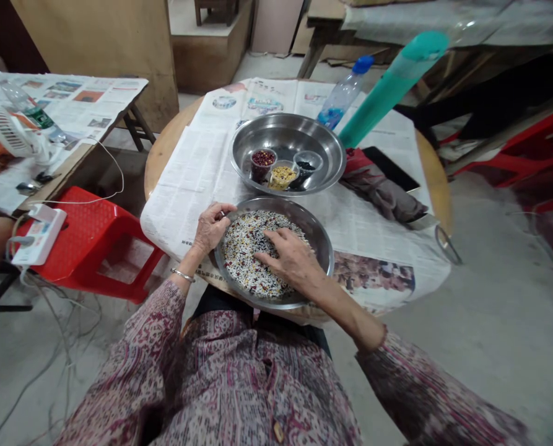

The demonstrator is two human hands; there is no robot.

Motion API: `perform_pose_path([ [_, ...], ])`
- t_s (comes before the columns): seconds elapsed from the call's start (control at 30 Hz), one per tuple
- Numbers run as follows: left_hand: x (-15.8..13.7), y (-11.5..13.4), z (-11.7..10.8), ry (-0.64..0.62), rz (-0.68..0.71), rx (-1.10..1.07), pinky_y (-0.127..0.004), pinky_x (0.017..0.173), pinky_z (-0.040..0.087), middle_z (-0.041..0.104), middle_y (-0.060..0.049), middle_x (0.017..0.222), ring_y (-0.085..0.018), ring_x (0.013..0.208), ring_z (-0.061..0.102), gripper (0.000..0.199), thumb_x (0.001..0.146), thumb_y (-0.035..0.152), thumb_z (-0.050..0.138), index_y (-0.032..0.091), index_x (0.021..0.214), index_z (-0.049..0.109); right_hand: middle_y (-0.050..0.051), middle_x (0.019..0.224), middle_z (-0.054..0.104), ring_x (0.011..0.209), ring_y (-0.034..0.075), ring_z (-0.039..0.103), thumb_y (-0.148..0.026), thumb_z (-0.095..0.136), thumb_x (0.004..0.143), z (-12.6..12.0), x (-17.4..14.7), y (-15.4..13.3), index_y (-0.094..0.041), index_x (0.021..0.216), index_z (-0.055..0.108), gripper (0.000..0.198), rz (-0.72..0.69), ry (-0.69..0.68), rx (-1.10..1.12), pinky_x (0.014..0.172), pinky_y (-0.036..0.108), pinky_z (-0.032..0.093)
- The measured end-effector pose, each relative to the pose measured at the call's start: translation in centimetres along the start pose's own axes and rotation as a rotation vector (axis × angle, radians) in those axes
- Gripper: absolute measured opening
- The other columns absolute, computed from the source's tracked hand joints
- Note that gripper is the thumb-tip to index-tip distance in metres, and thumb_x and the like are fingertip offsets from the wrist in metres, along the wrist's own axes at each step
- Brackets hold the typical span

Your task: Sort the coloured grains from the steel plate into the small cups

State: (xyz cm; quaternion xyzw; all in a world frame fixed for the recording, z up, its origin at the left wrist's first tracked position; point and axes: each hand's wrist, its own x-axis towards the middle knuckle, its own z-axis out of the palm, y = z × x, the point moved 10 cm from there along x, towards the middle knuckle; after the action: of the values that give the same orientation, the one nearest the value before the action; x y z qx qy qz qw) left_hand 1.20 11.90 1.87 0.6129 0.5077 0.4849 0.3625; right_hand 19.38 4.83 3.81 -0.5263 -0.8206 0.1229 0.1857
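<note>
A red plastic stool (78, 241) stands left of the round wooden table (436, 186), which is spread with newspaper. Toward the table's near edge, the left hand (211, 228) lies at the left rim of a round, shiny steel bowl (317, 232), fingers bent; whether they pinch the rim I cannot tell. The bowl holds white grains flecked with black, red and yellow (246, 248). The right hand (295, 257) reaches in from the right, fingers spread, tips at the grains, which lie directly under them and leftward; it is the nearer hand. Being round, the bowl shows no long axis. Just beyond, toward the table's far edge, a wider steel basin (285, 127) holds three clear plastic cups (283, 178).
</note>
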Motion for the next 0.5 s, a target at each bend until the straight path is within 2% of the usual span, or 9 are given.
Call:
perform_pose_path([
  [0.1, 0.0, 0.1, -0.1, 0.000, -0.001, 0.004, -0.024, 0.065, 0.045, 0.063, 0.000, 0.084, -0.011, 0.068, 0.050, 0.032, 0.072, 0.000, 0.058, 0.020, 0.093, 0.073, 0.013, 0.110, 0.064, 0.102, 0.026, 0.060, -0.022, 0.056, 0.089, 1.3, 1.2, -1.5, -0.018, 0.121, 0.064, 0.033, -0.030, -0.030, 0.060, 0.091, 0.039, 0.050],
  [0.2, -0.1, 0.2, -0.1, 0.005, -0.009, 0.008, -0.023, 0.063, 0.044, 0.062, 0.000, 0.082, -0.011, 0.067, 0.049, 0.032, 0.073, 0.000, 0.057, 0.019, 0.093, 0.073, 0.009, 0.095, 0.068, 0.089, 0.021, 0.060, -0.010, 0.053, 0.080, 2.2, 2.6, -2.1, -0.018, 0.097, 0.071, 0.026, -0.020, -0.094, 0.132, 0.085, 0.034, 0.047],
  [0.27, -0.2, 0.2, -0.2, 0.006, -0.010, 0.012, -0.024, 0.063, 0.044, 0.061, 0.001, 0.081, -0.011, 0.066, 0.049, 0.032, 0.073, 0.001, 0.057, 0.019, 0.094, 0.073, 0.005, 0.081, 0.068, 0.080, 0.019, 0.059, -0.008, 0.055, 0.076, 2.5, 3.3, -2.2, -0.018, 0.083, 0.071, 0.020, 0.013, -0.149, 0.199, 0.080, 0.031, 0.045],
  [0.37, -0.2, 0.3, -0.2, 0.002, 0.005, 0.024, -0.024, 0.065, 0.044, 0.062, 0.000, 0.083, -0.011, 0.067, 0.049, 0.031, 0.073, 0.002, 0.057, 0.019, 0.094, 0.073, 0.001, 0.071, 0.066, 0.071, 0.015, 0.057, -0.008, 0.056, 0.075, 2.8, 4.0, -2.8, -0.018, 0.078, 0.072, 0.019, 0.027, -0.209, 0.320, 0.074, 0.029, 0.044],
  [0.5, -0.1, 0.3, -0.1, -0.005, 0.018, 0.027, -0.024, 0.068, 0.046, 0.062, 0.000, 0.085, -0.011, 0.070, 0.052, 0.034, 0.072, 0.000, 0.055, 0.018, 0.095, 0.072, 0.004, 0.085, 0.070, 0.082, 0.017, 0.060, -0.005, 0.053, 0.079, 2.6, 5.0, -5.5, -0.018, 0.083, 0.072, 0.023, -0.179, -0.197, 0.284, 0.081, 0.030, 0.045],
])
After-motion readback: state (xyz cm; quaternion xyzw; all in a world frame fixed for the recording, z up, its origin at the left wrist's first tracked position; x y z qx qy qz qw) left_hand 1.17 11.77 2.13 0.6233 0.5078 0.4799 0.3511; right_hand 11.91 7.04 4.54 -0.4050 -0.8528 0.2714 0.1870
